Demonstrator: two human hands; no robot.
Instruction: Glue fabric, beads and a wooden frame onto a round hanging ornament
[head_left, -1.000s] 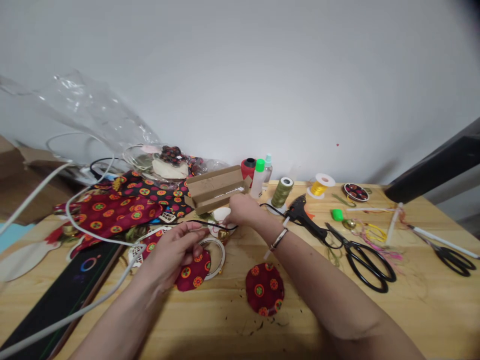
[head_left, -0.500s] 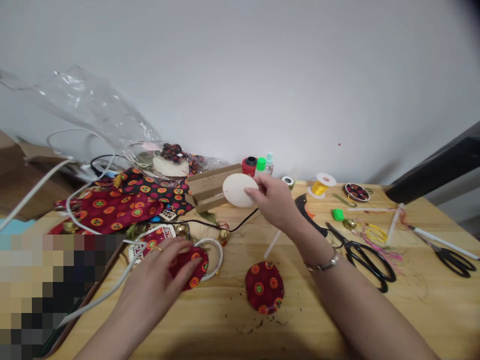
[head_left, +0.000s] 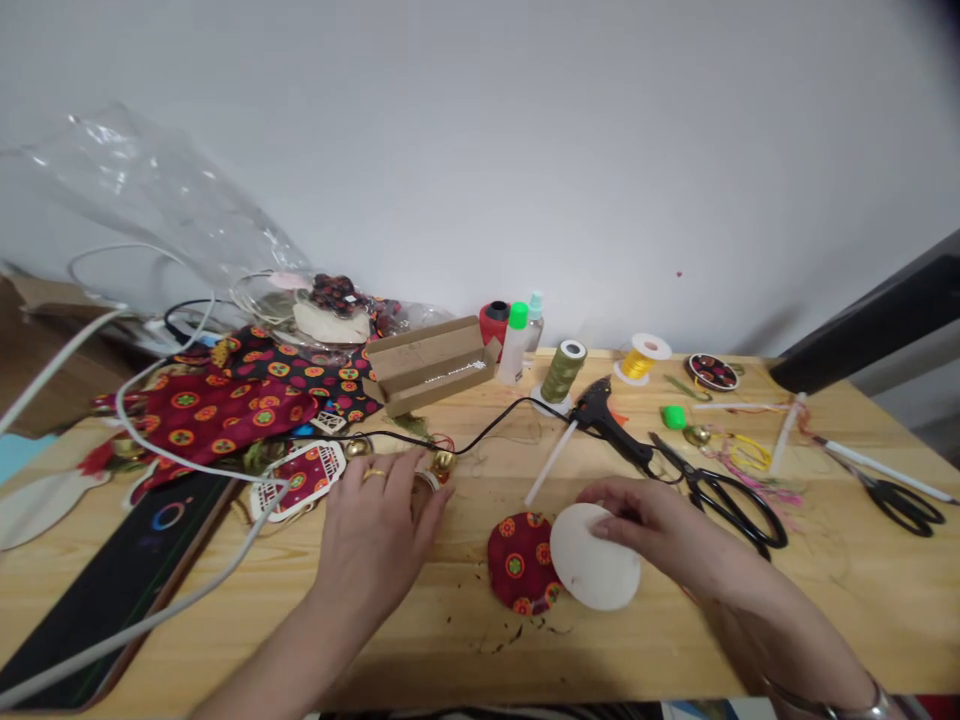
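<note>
down from over the box (head_left: 431,370) at the back edge of the bench (head_left: 420,640), the white disc (head_left: 596,560) is now nearer the front edge, pinched between the thumb and fingers of the right hand (head_left: 641,515), its left rim hiding a little of the fabric round (head_left: 519,562), though whether the two touch is unclear. the left hand (head_left: 379,530) has shifted rightward over the ring (head_left: 428,481), thumb and forefinger parted, but whether they grip it cannot be told. the glue gun (head_left: 615,425) and scissors (head_left: 739,505) lie toward the right edge.
</note>
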